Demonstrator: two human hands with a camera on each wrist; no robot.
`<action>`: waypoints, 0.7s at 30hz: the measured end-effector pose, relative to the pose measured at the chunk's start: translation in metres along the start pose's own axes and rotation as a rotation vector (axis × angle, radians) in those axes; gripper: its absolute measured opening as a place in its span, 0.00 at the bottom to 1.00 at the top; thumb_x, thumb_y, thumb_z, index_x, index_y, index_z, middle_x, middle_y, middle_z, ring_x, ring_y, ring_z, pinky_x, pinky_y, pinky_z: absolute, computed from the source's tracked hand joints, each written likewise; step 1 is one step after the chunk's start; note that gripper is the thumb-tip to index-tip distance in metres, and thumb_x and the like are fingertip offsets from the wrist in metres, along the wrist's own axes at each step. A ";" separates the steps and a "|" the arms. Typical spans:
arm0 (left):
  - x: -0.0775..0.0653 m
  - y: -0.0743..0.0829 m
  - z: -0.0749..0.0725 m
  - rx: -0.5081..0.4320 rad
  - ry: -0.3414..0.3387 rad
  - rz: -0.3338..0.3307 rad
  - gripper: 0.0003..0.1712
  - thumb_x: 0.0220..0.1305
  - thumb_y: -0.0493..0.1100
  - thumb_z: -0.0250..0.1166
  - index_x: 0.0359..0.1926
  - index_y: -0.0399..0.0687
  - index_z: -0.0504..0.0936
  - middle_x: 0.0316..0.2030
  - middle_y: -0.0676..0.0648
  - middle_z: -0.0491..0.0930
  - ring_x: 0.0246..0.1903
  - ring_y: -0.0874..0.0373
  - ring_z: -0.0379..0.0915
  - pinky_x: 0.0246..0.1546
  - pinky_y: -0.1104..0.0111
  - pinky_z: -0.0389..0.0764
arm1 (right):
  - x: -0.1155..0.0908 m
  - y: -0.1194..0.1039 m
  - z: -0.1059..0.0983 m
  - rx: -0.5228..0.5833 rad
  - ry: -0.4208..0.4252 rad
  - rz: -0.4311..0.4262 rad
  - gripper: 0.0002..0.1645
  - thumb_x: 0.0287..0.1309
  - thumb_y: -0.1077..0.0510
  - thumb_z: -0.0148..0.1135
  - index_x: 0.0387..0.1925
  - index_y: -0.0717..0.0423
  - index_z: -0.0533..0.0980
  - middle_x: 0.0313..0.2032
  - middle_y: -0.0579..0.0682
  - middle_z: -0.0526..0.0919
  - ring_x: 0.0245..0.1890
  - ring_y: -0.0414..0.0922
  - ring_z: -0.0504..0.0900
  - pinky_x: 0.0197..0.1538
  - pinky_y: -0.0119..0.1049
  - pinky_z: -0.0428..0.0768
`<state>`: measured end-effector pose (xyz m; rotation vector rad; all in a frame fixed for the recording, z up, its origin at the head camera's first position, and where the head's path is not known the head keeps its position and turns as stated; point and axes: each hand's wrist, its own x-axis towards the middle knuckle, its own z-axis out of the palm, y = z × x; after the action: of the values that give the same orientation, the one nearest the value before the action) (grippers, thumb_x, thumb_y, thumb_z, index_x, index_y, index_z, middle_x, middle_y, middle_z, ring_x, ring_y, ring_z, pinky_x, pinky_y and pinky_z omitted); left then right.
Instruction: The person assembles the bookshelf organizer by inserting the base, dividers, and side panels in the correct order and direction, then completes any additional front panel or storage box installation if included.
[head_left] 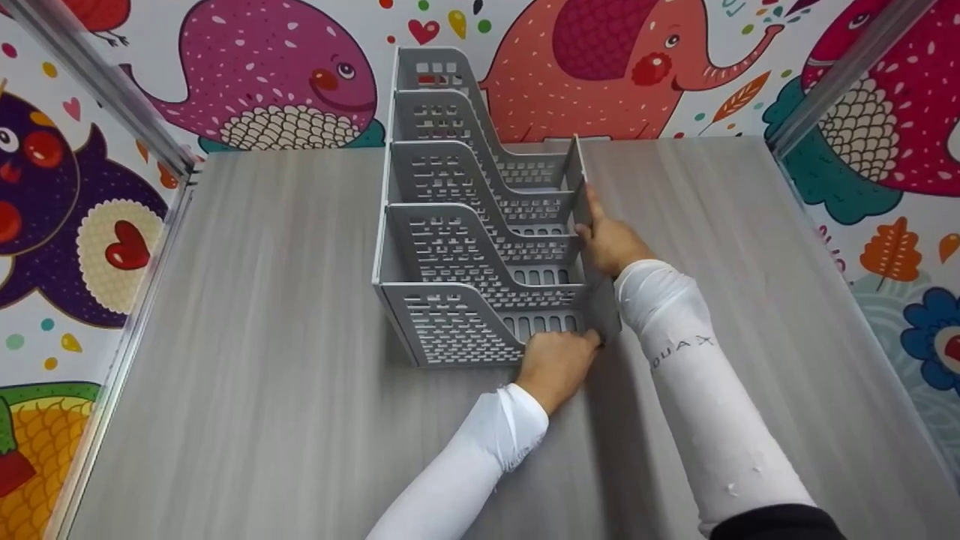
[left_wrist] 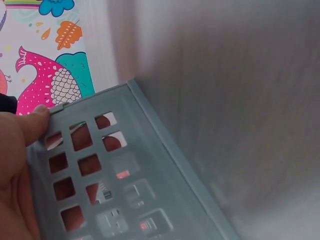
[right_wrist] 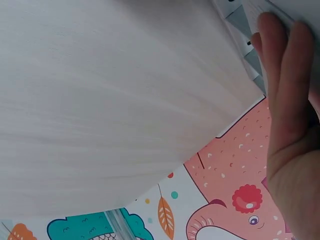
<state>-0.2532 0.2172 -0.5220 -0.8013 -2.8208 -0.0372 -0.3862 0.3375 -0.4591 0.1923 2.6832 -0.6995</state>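
A grey plastic file organizer (head_left: 450, 322) with perforated dividers and several slots stands upright on the table. At its near right corner, my left hand (head_left: 559, 367) grips the low front edge. The left wrist view shows the thumb (left_wrist: 37, 122) over the edge of the perforated panel (left_wrist: 140, 165), and skin through its holes. My right hand (head_left: 615, 244) holds the right side panel (head_left: 604, 300) farther back, thumb over its top edge and fingers along the outside. Long, nearly straight fingers (right_wrist: 295, 75) lie against that panel in the right wrist view.
The wood-grain table (head_left: 262, 375) extends on both sides of the organizer. Behind it stands a wall (head_left: 435, 112) printed with cartoon animals. Metal frame posts (head_left: 112, 90) rise at the back corners, and a metal rail (head_left: 127, 352) runs along the left edge.
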 end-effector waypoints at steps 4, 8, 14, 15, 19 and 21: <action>0.002 -0.001 -0.001 0.012 -0.015 0.009 0.11 0.63 0.56 0.56 0.28 0.63 0.79 0.17 0.59 0.81 0.17 0.63 0.78 0.12 0.67 0.72 | 0.000 -0.002 -0.002 0.012 0.000 0.016 0.43 0.72 0.47 0.39 0.72 0.32 0.25 0.65 0.69 0.64 0.62 0.61 0.70 0.66 0.58 0.65; 0.002 -0.001 0.000 0.059 -0.013 0.004 0.07 0.61 0.53 0.59 0.27 0.64 0.79 0.16 0.60 0.80 0.16 0.64 0.77 0.12 0.67 0.72 | 0.000 -0.004 -0.003 0.022 -0.011 0.025 0.44 0.72 0.48 0.40 0.72 0.31 0.23 0.65 0.68 0.65 0.62 0.61 0.70 0.66 0.59 0.65; 0.001 0.000 -0.001 0.089 -0.025 0.005 0.05 0.59 0.50 0.60 0.27 0.65 0.79 0.16 0.60 0.80 0.16 0.65 0.76 0.11 0.68 0.71 | 0.001 -0.004 -0.003 -0.020 0.005 0.011 0.42 0.72 0.49 0.40 0.73 0.37 0.26 0.63 0.70 0.67 0.62 0.62 0.70 0.66 0.57 0.64; 0.001 0.001 -0.001 0.089 -0.028 0.005 0.04 0.58 0.50 0.60 0.27 0.65 0.79 0.16 0.60 0.80 0.16 0.65 0.76 0.11 0.67 0.71 | 0.001 -0.005 -0.003 -0.029 0.006 0.009 0.42 0.72 0.50 0.39 0.73 0.37 0.26 0.62 0.70 0.68 0.62 0.62 0.71 0.66 0.57 0.65; 0.000 0.001 -0.001 0.095 -0.005 0.001 0.04 0.56 0.48 0.62 0.26 0.64 0.79 0.16 0.61 0.79 0.15 0.65 0.75 0.11 0.67 0.71 | 0.001 -0.005 -0.003 -0.055 0.010 0.008 0.42 0.72 0.50 0.39 0.74 0.39 0.28 0.61 0.71 0.69 0.61 0.62 0.71 0.66 0.57 0.65; 0.000 0.001 0.000 0.099 0.038 -0.008 0.05 0.54 0.48 0.62 0.23 0.64 0.78 0.15 0.61 0.79 0.15 0.65 0.74 0.10 0.68 0.70 | 0.002 -0.006 -0.003 -0.077 0.014 0.009 0.42 0.72 0.50 0.40 0.74 0.40 0.28 0.60 0.71 0.69 0.61 0.63 0.72 0.66 0.57 0.65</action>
<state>-0.2527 0.2178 -0.5224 -0.7596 -2.7655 0.0851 -0.3897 0.3340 -0.4551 0.1905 2.7155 -0.5923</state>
